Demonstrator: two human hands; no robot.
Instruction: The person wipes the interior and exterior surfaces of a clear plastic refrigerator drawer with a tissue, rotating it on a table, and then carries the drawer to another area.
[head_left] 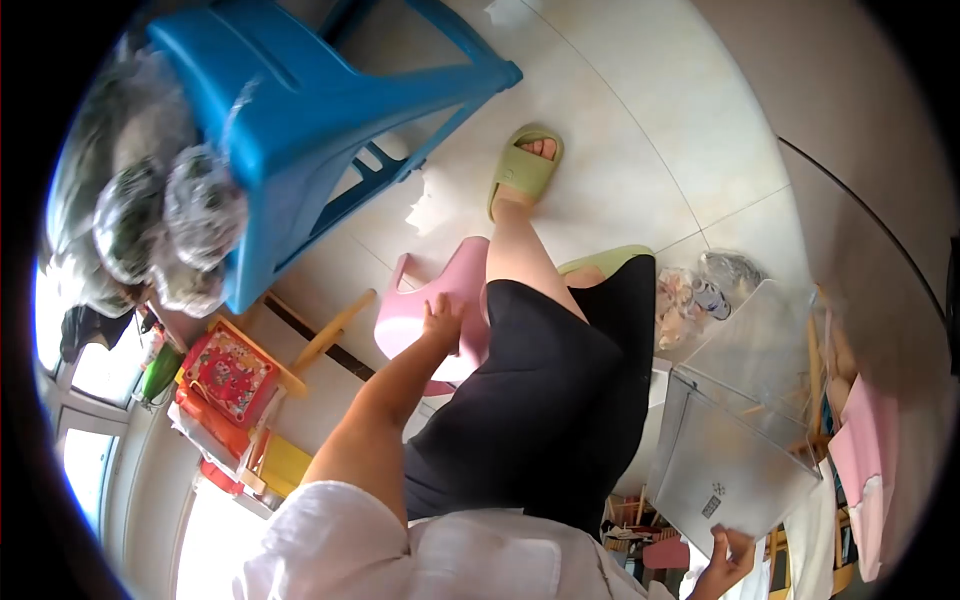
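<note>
My right hand pinches the edge of a clear plastic freezer drawer, which bears a snowflake mark and stands at the lower right. My left hand rests on a pink plastic stool beside my leg, its fingers spread over the surface. Part of the stool is hidden behind my hand and my black clothing.
A blue plastic stool stands at the upper left, next to bagged green produce. Near my foot lie plastic bags and a small can. A wooden chair with a red patterned cushion is at left.
</note>
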